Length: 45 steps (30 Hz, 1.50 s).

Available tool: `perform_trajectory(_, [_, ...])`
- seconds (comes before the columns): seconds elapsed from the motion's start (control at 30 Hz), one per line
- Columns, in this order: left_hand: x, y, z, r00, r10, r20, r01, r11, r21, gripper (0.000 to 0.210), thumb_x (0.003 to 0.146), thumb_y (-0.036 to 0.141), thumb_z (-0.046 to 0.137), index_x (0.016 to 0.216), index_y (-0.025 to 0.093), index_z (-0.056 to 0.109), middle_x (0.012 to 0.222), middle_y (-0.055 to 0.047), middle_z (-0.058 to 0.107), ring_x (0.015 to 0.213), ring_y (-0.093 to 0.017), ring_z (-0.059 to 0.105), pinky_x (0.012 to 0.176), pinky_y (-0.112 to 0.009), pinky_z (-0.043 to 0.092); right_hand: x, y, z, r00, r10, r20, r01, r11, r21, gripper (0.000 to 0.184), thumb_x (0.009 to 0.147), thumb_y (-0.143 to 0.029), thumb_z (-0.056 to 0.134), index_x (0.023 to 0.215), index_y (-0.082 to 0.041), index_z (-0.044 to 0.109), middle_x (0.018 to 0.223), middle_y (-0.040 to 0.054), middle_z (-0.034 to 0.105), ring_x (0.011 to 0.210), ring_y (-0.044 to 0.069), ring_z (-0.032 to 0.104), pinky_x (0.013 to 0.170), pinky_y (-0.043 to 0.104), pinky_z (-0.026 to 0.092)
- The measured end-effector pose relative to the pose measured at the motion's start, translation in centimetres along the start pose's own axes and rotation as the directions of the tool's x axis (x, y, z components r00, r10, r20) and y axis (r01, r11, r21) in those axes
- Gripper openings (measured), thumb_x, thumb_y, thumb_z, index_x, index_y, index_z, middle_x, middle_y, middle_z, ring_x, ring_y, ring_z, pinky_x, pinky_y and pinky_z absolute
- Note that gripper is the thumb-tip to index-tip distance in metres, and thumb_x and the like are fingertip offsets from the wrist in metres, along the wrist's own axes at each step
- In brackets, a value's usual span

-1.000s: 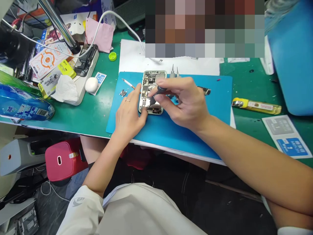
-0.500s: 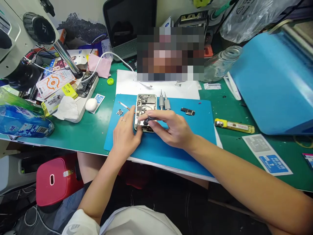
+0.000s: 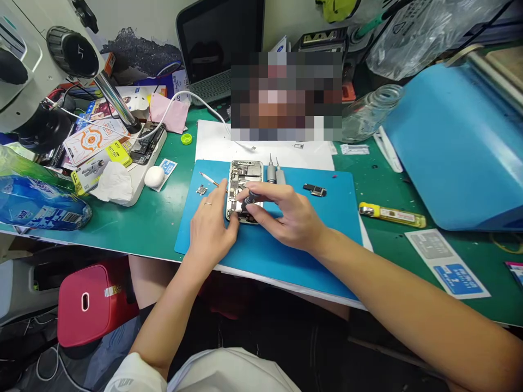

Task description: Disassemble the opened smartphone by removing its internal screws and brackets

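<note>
- The phone [image 3: 250,173] is laid face up on the blue mat [image 3: 281,267], mat and phone both borne by the tabletop [image 3: 131,234]
- The phone is seen opened, its inner parts bared; work inside its lower half is judged to be under way, with many parts seated; how much is left cannot be told
- A dark tool [image 3: 249,200] is clamped between thumb and fingers in the grip of the right hand [image 3: 295,219], over the phone's lower half; whether its tip is in contact cannot be seen
- The phone's left edge and lower-left corner are touched by the left hand [image 3: 212,231], thumb and fingers apart; whether it is pinched there cannot be told
- Room to the left is bounded by a small metal part [image 3: 201,190], to the right by two grey tools [image 3: 271,173] just beside the phone and a loose board [image 3: 315,189] farther off
- Toward the front edge, the blue mat is extended past the phone's lower end
</note>
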State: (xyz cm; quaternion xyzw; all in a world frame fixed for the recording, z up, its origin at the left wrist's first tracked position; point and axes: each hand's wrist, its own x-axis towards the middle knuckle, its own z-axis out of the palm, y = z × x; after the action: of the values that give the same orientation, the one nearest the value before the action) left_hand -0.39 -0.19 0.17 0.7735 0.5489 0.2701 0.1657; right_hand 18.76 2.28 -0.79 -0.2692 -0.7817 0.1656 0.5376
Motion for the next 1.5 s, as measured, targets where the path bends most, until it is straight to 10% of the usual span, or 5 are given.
perform_trajectory(1.5, [0.14,0.14,-0.08,0.999,0.005,0.042,-0.002,0.998,-0.067,0.069,0.099,0.013,0.047,0.166,0.018,0.034,0.164,-0.013,0.055,0.147,-0.030,0.057,0.121,-0.048,0.050,-0.26,-0.17,0.49,0.996,0.068,-0.065,-0.061,0.993,0.104,0.056,0.101,-0.015,0.067,0.149,-0.039,0.049,0.119,0.0025,0.076,0.104,0.021,0.082,0.082,0.035,0.075])
